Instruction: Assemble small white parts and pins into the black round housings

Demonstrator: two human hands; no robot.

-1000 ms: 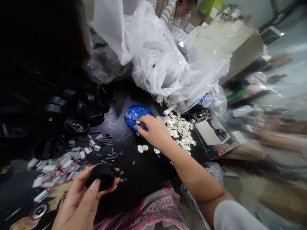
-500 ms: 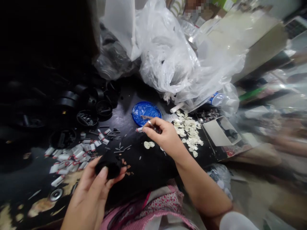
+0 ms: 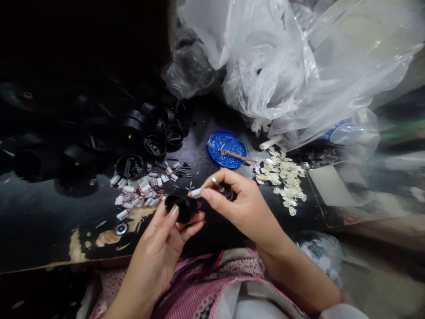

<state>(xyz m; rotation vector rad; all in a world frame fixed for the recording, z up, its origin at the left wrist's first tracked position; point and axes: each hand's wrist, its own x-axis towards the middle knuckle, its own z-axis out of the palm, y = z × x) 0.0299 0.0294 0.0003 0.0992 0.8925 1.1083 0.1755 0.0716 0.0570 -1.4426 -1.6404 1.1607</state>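
Black cup (image 3: 181,208) gripped in half-curled left hand (image 3: 162,241); right hand (image 3: 244,206) nearly closed, pinching 1 white piece (image 3: 195,193) at cup's edge, dark object (image 3: 227,191) in palm.

Stick (image 3: 237,155) on dish (image 3: 230,138); housing (image 3: 182,206) before, cylinders (image 3: 144,186) left, plates (image 3: 280,172) right, bags (image 3: 265,73) behind.

Left hand (image 3: 169,237) and right hand (image 3: 239,206) bare, forearms (image 3: 292,266) too. Pale sleeve (image 3: 341,312) above right elbow. Pink apron (image 3: 186,299): fine stripes, dotted fabric (image 3: 244,270), darker pink edging (image 3: 217,259). Whitish cloth (image 3: 260,305) mid-lap. Right edge blurred.
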